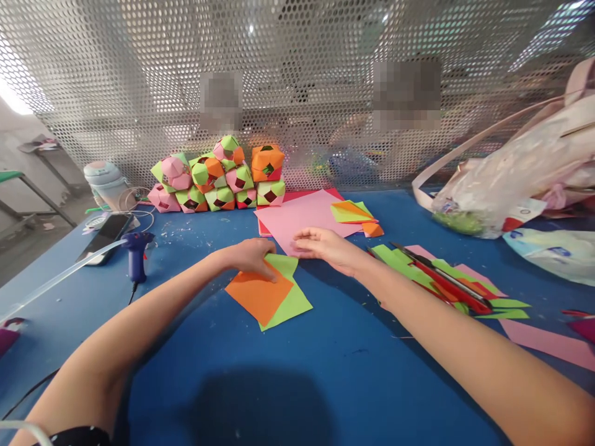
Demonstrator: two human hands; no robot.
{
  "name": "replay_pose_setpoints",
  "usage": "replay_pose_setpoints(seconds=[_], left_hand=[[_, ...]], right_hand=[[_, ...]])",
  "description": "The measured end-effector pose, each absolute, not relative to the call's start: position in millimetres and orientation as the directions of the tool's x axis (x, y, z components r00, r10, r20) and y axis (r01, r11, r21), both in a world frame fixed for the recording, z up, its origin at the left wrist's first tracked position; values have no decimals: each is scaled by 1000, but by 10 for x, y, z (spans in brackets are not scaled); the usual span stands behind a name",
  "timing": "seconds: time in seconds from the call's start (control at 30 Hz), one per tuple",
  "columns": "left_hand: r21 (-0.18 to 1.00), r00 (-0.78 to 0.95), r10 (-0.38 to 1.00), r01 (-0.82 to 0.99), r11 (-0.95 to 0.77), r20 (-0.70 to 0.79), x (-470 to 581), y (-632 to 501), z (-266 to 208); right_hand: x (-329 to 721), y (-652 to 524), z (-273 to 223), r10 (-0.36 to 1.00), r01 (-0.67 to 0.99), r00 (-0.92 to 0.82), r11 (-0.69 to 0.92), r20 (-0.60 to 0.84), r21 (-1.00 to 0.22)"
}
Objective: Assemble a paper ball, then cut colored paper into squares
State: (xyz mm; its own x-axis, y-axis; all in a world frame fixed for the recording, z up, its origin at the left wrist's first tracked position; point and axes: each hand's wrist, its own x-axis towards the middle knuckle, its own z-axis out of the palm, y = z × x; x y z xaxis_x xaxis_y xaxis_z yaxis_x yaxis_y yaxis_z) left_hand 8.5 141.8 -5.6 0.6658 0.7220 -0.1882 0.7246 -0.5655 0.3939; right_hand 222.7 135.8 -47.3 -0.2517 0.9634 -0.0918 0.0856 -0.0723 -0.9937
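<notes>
In the middle of the table, my left hand grips an orange paper square and a green paper square, thumb on top. The orange square overlaps the green one, which sticks out at the right and below. To the right, my right hand is open over the near edge of a large pink paper sheet, its fingers stretched out to the left; whether they touch the sheet I cannot tell. On that sheet's right side lie folded green and orange paper pieces.
Several folded paper balls are stacked at the back. A blue glue gun, a phone and a lidded cup stand left. Right are a red cutter knife on paper scraps and a bag. A perforated metal panel rises behind.
</notes>
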Motion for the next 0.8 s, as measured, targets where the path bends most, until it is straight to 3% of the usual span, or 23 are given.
replay_pose_setpoints(seconds=[0.27, 0.5, 0.6, 0.67, 0.73, 0.8], left_hand=[[484, 576, 815, 733, -478, -67, -70, 1261, -56], [627, 447, 892, 676, -388, 70, -163, 1153, -94], [826, 338, 935, 494, -271, 104, -173, 1107, -114], [961, 230, 971, 250, -117, 59, -180, 1085, -126], [998, 175, 983, -35, 56, -49, -192, 1070, -143], [963, 210, 968, -202, 179, -136, -201, 1056, -170]], right_hand=[[2114, 1186, -392, 907, 176, -407, -37, -106, -984], [1895, 967, -378, 855, 90, -512, -42, -83, -995], [1886, 972, -399, 872, 55, -484, -47, -68, -997], [1921, 1013, -402, 891, 35, -452, -39, -50, -999], [1969, 1065, -403, 910, 19, -413, -23, -29, -1000], [2007, 1108, -409, 924, 11, -383, -9, -12, -1000]])
